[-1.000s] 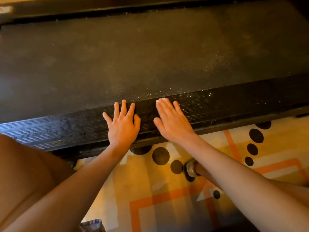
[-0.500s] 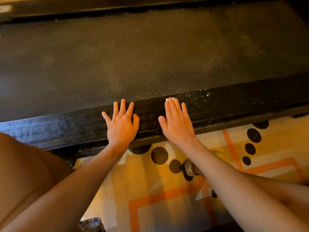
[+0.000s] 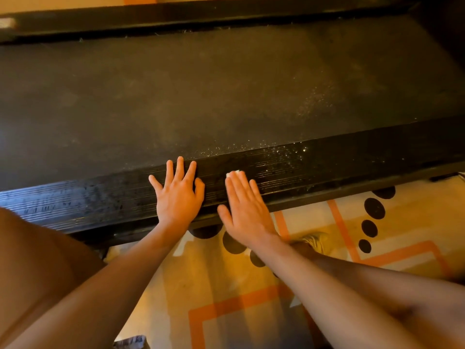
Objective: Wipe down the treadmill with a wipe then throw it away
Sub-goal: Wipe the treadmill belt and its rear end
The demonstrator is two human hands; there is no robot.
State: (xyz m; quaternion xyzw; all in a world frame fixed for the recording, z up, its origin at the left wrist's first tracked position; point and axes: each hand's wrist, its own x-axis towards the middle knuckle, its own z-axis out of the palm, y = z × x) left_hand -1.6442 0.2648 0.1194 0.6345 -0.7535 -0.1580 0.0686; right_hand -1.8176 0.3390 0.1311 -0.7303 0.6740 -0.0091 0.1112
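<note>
The wipe (image 3: 232,173) sits under the flat right hand (image 3: 245,210), pressed on the treadmill (image 3: 327,167) rail to rub it; the spread, empty left hand (image 3: 178,195) seems only to support.

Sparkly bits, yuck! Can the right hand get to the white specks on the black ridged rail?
Probably yes: the right hand lies flat on that black ridged rail, nothing between it and the white specks.
</note>
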